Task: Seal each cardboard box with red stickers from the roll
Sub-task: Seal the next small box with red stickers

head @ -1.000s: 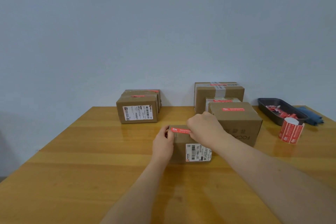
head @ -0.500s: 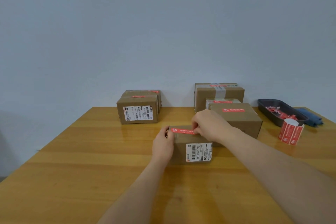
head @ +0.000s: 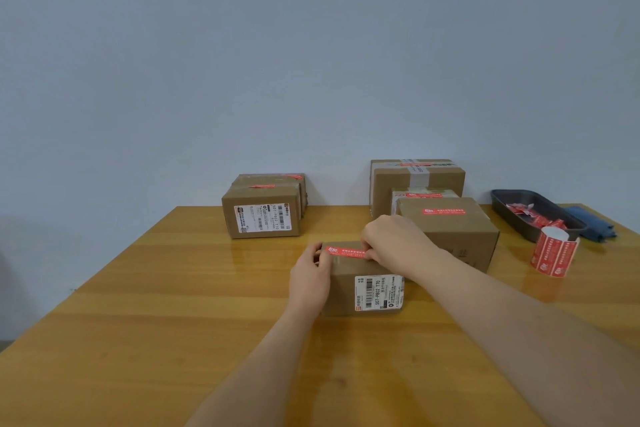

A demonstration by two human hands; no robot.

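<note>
A dark tray [head: 504, 208] is sitting right of the small cardboard box [head: 343, 291], holding red scraps, while the left hand [head: 309, 279] is gripping that box's left end and the right hand [head: 394, 243] is pinching the red sticker [head: 346, 252] on its top.

Person, head view: two forearms and two hands.
- Left hand [head: 309, 279]: bare; no glove, ring or watch seen.
- Left forearm: bare along its whole visible length, no sleeve.
- Right hand [head: 393, 243]: bare; no glove, ring or band seen.
- Right forearm: bare to the frame edge; wrist unadorned, no sleeve.
- Fingernails: too small to tell.
</note>
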